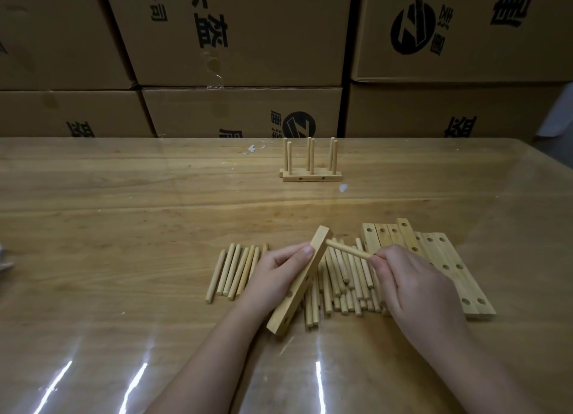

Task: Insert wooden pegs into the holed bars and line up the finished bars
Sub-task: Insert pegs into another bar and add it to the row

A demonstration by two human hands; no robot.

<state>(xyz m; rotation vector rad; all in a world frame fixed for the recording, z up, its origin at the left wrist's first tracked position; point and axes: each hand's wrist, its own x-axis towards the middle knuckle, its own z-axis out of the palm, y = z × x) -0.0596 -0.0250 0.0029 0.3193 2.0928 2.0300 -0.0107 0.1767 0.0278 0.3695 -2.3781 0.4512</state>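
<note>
The left hand (pixel 276 274) grips a bar (pixel 305 274) by its long sides. Its thumb lies along the near face, and the bar is lifted and tilted over the counter (pixel 124 227). The right hand (pixel 415 280) pinches a peg (pixel 347 249) near its rear end between thumb and fingertips. The peg's free tip sits right at the bar's upper end, but whether it has entered a hole cannot be told.

Loose pegs (pixel 341 283) lie in a heap under both hands. Empty bars (pixel 446 265) lie side by side to the right. Far back, two finished bars (pixel 311 175) stand together with their pegs upright, in front of cardboard boxes (pixel 242 41).

Both pieces look like light, stiff, smooth wood. The round pegs probably roll at a touch, so a firm pinch well behind the tip seems wise. The bar is best held on its plain sides, away from the hole being filled. The fit may be snug, and a peg pushed in crooked could jam, so it should go in straight.
</note>
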